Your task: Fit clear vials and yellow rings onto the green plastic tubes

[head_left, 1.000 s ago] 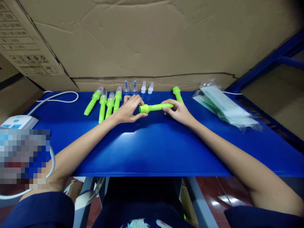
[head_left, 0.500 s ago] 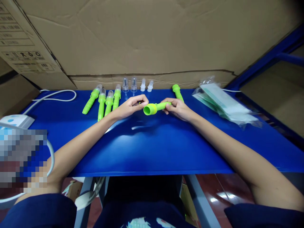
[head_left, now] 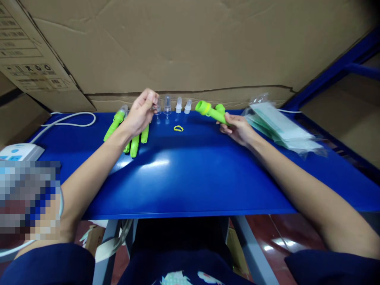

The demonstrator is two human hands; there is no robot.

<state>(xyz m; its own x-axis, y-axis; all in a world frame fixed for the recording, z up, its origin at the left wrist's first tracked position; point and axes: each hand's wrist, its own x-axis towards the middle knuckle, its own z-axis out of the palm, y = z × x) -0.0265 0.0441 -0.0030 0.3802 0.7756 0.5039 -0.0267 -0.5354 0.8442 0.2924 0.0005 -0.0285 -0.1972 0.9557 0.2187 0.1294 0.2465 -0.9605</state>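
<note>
The right hand (head_left: 237,128) holds a green tube (head_left: 218,115) tilted, its open end up and leftward, over the blue bench (head_left: 190,178); a second green tube (head_left: 220,107) shows just behind. The left hand (head_left: 142,113) has its fingers drawn together at the left clear cap (head_left: 158,107); whether they touch it is unclear. A yellow loop (head_left: 178,128) lies between the hands, in front of two upright white caps (head_left: 178,106). Bagged packets (head_left: 285,126) lie at the right.
</note>
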